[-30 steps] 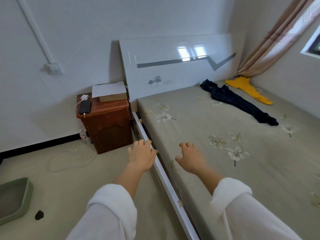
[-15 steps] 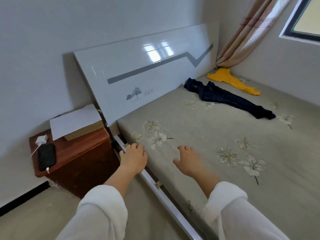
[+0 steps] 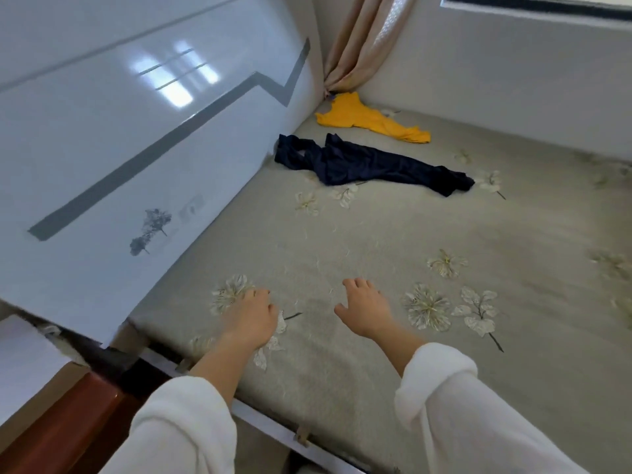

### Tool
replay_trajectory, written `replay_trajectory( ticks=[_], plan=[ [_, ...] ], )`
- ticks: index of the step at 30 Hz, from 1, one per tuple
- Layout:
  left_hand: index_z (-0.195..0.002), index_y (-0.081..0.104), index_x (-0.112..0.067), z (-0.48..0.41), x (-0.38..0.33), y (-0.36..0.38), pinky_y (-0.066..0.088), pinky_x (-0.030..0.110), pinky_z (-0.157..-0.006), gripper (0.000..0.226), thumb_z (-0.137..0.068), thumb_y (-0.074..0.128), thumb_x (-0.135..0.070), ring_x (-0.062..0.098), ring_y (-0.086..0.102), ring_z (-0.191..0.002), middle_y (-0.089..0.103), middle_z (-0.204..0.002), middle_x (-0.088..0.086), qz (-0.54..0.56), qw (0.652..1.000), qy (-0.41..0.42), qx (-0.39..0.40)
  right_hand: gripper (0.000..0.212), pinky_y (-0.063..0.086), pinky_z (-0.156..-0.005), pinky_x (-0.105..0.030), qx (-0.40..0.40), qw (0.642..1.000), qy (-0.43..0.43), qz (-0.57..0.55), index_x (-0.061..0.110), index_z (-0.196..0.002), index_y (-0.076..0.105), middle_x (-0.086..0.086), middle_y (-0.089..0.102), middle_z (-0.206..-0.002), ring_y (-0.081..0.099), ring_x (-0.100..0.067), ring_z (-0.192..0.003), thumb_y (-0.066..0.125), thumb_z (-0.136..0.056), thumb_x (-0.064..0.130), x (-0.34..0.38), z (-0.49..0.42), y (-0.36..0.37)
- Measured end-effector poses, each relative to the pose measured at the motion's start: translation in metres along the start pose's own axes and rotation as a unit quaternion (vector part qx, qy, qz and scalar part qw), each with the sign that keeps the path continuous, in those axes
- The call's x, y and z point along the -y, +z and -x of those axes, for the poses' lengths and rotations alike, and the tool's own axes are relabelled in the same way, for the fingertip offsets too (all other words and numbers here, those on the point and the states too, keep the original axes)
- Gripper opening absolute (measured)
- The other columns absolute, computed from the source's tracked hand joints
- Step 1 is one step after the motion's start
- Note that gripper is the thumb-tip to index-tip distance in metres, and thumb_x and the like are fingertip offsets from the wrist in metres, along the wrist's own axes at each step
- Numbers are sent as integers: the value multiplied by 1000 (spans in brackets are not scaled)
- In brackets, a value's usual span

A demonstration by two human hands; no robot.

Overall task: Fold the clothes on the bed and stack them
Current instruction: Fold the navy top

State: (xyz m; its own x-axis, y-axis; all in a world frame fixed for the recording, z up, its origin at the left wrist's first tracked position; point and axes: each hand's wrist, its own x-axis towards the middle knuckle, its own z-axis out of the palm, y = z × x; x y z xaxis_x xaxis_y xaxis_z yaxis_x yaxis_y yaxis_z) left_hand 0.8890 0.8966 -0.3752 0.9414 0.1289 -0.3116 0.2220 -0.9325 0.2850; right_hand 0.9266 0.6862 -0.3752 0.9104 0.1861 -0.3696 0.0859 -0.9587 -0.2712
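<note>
Because the navy garment (image 3: 369, 164) and the yellow garment (image 3: 367, 119) lie crumpled near the far head-end corner of the bed (image 3: 427, 230), by the headboard (image 3: 136, 131), my left hand (image 3: 254, 316) and right hand (image 3: 364, 311) hover empty, fingers loosely spread, over its near edge, presumably poised to reach.

I see two pieces of clothing on the bed (image 3: 444, 227), which has a grey-beige cover printed with pale flowers. Neither is folded. The navy garment (image 3: 369, 164) lies crumpled in a long strip, one end by the headboard (image 3: 171, 138), the other trailing out across the cover. The yellow garment (image 3: 366, 119) lies rumpled just beyond it in the far corner, a thin band of cover showing between them.
</note>
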Motion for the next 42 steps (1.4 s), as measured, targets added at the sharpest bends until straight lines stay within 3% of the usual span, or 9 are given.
replay_trajectory(
  ticks=[10,17,21,26,30,35,38,40,42],
  plan=[
    [-130,45,-12,-205,28,28,44,37,-91,36,-100,33,-27,23,46,-114,46,-132,8,-26,996,41,75,54,33,-106,-41,22,996,77,-32,12,-142,33,-9,42,-141,37,-27,-130,45,-97,38,3,-183,4],
    [-130,46,-10,-366,36,69,44,42,-91,38,-98,37,-29,27,45,-115,44,-134,11,-46,993,76,74,53,33,-104,-42,-4,994,103,-41,11,-140,35,-9,43,-139,37,-28,-130,46,-96,39,-15,-310,21],
    [-140,37,-10,-445,28,99,35,49,-104,47,-97,36,-29,34,32,-133,29,-150,16,-33,994,87,62,48,37,-99,-42,-36,992,116,-43,10,-135,40,-11,47,-133,40,-30,-124,47,-96,36,-34,-371,34],
    [-151,17,-20,-523,21,131,13,47,-117,54,-100,28,-34,28,5,-147,5,-160,10,-23,992,127,14,47,39,-97,-41,-70,987,133,-48,10,-135,39,-9,47,-131,41,-28,-123,47,-95,35,-58,-427,56],
    [-151,21,-23,-557,18,145,3,44,-119,54,-99,24,-38,25,2,-147,6,-161,8,-11,988,153,-34,49,39,-97,-39,-113,985,120,-52,13,-140,35,-7,46,-130,39,-26,-122,46,-95,30,-69,-475,65],
    [-143,39,-25,-558,24,151,18,48,-113,56,-92,30,-44,27,20,-142,28,-154,7,15,982,166,-94,54,35,-100,-35,-200,975,71,-64,11,-144,30,-8,44,-132,39,-25,-121,49,-96,27,-73,-546,58],
    [-141,42,-24,-560,25,152,22,50,-111,55,-91,32,-45,25,23,-141,32,-152,7,16,980,170,-106,67,38,-100,-35,-237,960,96,-110,16,-149,22,-8,35,-139,39,-24,-123,56,-92,23,-70,-591,48],
    [-139,44,-23,-560,26,153,25,50,-109,54,-91,34,-44,25,25,-140,34,-151,7,21,978,173,-117,68,34,-104,-37,-247,956,125,-96,24,-150,22,-7,25,-148,31,-24,-132,57,-92,24,-68,-617,42],
    [-138,46,-23,-559,27,154,26,48,-108,53,-90,38,-43,24,26,-140,36,-150,6,27,976,176,-124,51,23,-112,-44,-238,963,126,-7,28,-142,37,-7,15,-156,14,-26,-144,54,-94,22,-71,-636,36]
  ],
)
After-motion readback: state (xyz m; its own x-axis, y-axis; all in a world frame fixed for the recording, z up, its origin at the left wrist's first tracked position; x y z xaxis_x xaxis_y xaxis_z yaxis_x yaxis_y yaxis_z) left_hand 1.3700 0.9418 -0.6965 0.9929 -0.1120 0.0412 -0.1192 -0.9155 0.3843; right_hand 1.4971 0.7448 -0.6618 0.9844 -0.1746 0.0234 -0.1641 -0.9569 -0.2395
